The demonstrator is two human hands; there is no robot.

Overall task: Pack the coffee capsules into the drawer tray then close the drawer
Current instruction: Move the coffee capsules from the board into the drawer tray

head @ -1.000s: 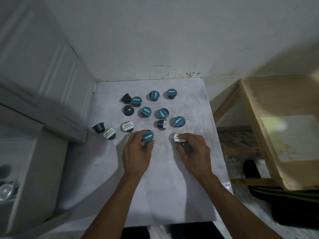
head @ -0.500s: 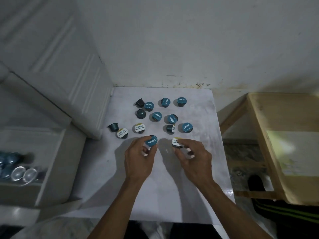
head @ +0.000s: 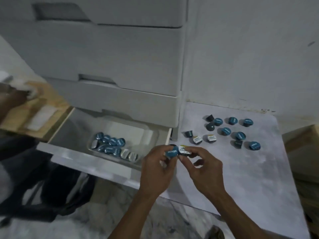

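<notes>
Capsules in tray (head: 148, 135) inside open drawer (head: 89, 163) at left; loose capsules (head: 226, 131) on board (head: 255, 169) at right.

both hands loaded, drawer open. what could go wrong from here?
1. The left hand pinches the blue capsule and the right hand the white-lidded capsule by fingertips only, in the air by the drawer's edge; either could slip and fall outside the clear tray.
2. Capsules already in the tray are bunched at its left end; dropping more there may pile them high enough to foul the drawer closing.
</notes>
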